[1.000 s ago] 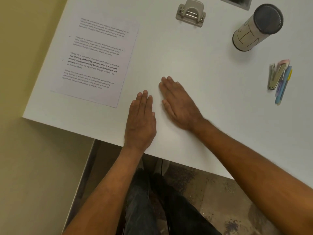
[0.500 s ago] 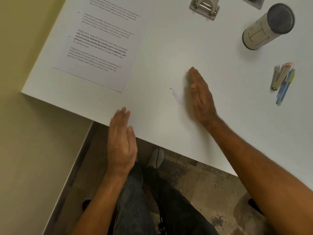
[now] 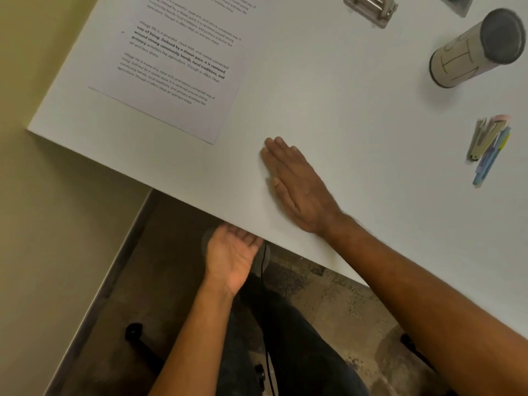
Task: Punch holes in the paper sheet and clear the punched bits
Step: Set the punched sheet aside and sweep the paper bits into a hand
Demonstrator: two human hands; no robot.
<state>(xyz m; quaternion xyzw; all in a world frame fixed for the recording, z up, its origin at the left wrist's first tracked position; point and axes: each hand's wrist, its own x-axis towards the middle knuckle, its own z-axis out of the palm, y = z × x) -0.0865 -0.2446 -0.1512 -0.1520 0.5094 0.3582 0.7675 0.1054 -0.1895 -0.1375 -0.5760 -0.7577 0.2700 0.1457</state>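
Note:
A printed paper sheet [image 3: 174, 61] lies flat on the white table [image 3: 328, 115] at the far left. The metal hole punch [image 3: 371, 7] sits at the top edge, partly cut off. My right hand [image 3: 297, 184] lies flat on the table near its front edge, fingers together and pointing left. My left hand [image 3: 233, 257] is cupped palm up just under the table's front edge, below and left of my right hand. No punched bits are visible in either hand or on the table here.
A beige cylinder with a dark lid [image 3: 477, 50] stands at the top right. A stapler with pastel pens [image 3: 488, 147] lies at the right. Below the table edge are my legs and chair casters [image 3: 134, 330].
My right hand slid toward the front edge and went from on its edge to flat. My left hand left the tabletop, dropped below the edge and turned palm up. The small specks are gone.

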